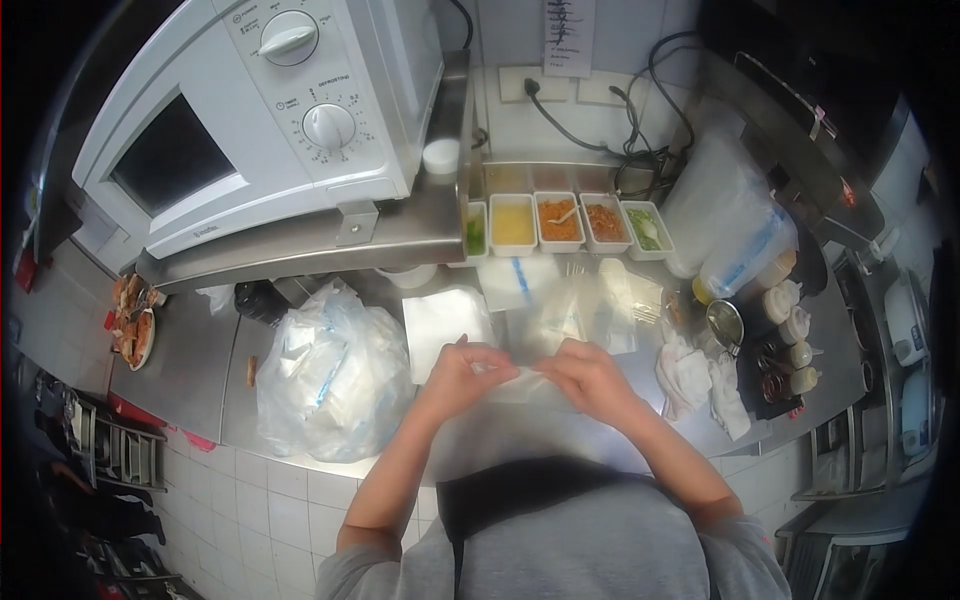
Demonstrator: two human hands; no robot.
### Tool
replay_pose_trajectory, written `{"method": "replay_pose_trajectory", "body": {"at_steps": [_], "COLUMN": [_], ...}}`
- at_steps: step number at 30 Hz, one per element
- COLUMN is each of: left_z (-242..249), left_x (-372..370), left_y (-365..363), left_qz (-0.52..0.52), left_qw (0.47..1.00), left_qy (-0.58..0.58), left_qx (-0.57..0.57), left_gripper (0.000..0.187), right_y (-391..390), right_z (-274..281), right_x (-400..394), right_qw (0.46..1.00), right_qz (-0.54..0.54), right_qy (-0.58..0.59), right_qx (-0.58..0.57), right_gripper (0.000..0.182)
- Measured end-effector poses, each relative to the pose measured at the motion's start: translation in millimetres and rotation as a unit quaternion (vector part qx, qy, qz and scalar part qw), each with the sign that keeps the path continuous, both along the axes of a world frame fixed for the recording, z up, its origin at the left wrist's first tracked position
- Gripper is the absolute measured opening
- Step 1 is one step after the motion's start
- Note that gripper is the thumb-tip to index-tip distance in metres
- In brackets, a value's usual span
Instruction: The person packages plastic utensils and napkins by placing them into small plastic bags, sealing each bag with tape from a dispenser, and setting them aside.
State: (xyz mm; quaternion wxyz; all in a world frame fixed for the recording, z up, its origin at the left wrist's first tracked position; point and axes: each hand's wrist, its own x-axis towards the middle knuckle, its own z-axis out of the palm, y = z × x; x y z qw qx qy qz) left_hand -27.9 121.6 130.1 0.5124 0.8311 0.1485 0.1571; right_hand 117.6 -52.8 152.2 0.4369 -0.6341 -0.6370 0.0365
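Item: small clear plastic bag (pixel 520 375), pinched between left hand (pixel 462 375) and right hand (pixel 590 378), fingers closed on its ends, above the near counter edge (pixel 300 462). Left: bulging bag of packets (pixel 335 375). Right: crumpled cloths (pixel 690 375) (close by). Far: sauce tubs (pixel 560 222) under the microwave (pixel 260 110).

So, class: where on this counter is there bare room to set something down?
Bare steel counter lies left of the big plastic bag, before the plate. From the hands' clear bag rightward it is crowded: wrappers, cloths, sauce bottles.
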Motion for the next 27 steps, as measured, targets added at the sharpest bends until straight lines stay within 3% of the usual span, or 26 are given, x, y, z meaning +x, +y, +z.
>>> {"method": "replay_pose_trajectory", "body": {"at_steps": [2,9,14,17,22,24,26,27], "left_z": [-0.3,2.6,4.1,2.7,1.0,3.1,15.5,22.1], "left_x": [-1.2,-11.6,-31.7,-39.5,-53.4,-68.8,-92.0,-105.4], "left_y": [-2.4,-11.2,-23.1,-34.2,-37.5,-23.7,2.9,14.5], "left_qz": [-0.001,-0.015,-0.047,-0.077,-0.073,0.004,0.098,0.182], "left_qw": [1.000,0.998,0.992,0.986,0.987,0.986,0.995,0.983], "left_qy": [-0.002,-0.001,0.023,0.042,0.018,0.013,0.001,0.022], "left_qx": [0.004,0.063,0.114,0.139,0.143,0.166,0.030,0.026], "left_gripper": [0.008,0.010,0.012,0.013,0.012,0.011,0.009,0.010], "right_y": [-2.4,-7.7,-13.0,-14.4,-12.8,-16.1,-23.1,-26.3], "right_z": [1.1,5.1,-11.0,-3.0,-9.1,-11.1,-13.9,-14.7], "right_x": [-3.5,-15.5,-24.8,-38.3,-39.6,-29.8,-13.2,-6.1], "right_qw": [0.999,0.991,0.982,0.978,0.975,0.974,0.974,0.975], "right_qz": [-0.018,0.015,0.035,0.051,0.076,0.078,0.070,0.063], "right_qy": [0.024,0.065,-0.006,-0.087,-0.115,-0.110,-0.061,-0.061], "right_qx": [-0.032,-0.119,-0.186,-0.182,-0.172,-0.183,-0.206,-0.206], "right_gripper": [0.024,0.018,0.014,0.012,0.015,0.015,0.017,0.017]}}
